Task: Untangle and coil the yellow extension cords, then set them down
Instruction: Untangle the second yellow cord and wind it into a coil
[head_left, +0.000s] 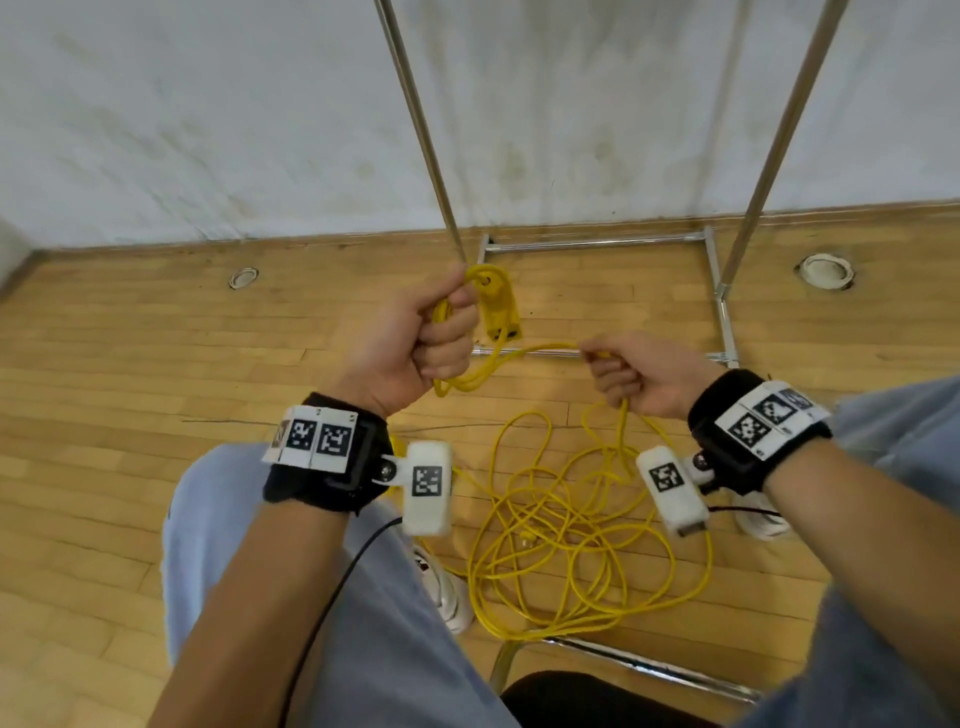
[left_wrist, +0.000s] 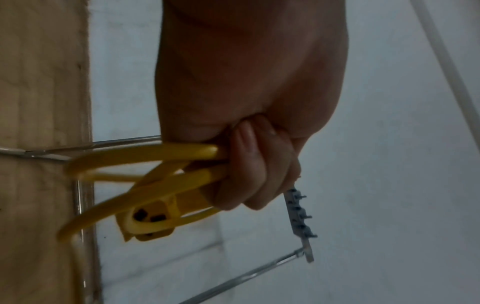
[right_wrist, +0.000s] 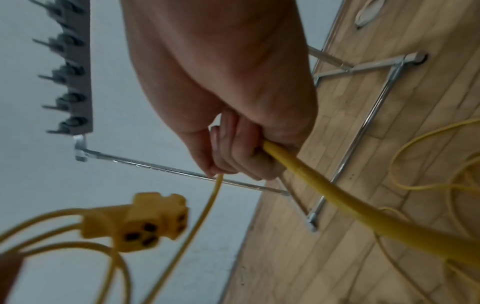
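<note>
My left hand (head_left: 441, 332) is raised in a fist and grips a few loops of yellow extension cord (left_wrist: 145, 164). The cord's yellow socket end (head_left: 501, 309) hangs just right of that fist, and its dark slots show in the right wrist view (right_wrist: 153, 222). One strand (head_left: 540, 347) runs from the loops across to my right hand (head_left: 615, 371), which grips the cord (right_wrist: 324, 189) in curled fingers. From there the cord drops to a loose tangled pile of yellow cord (head_left: 576, 535) on the wooden floor between my knees.
A chrome rack stands ahead against the white wall, with two slanted poles (head_left: 426, 140) and a floor frame (head_left: 722, 306). Two round floor fittings (head_left: 826, 270) are set in the wood. White shoes (head_left: 447, 587), a chair edge (head_left: 639, 665) and a black wrist cable (head_left: 332, 597) lie close below.
</note>
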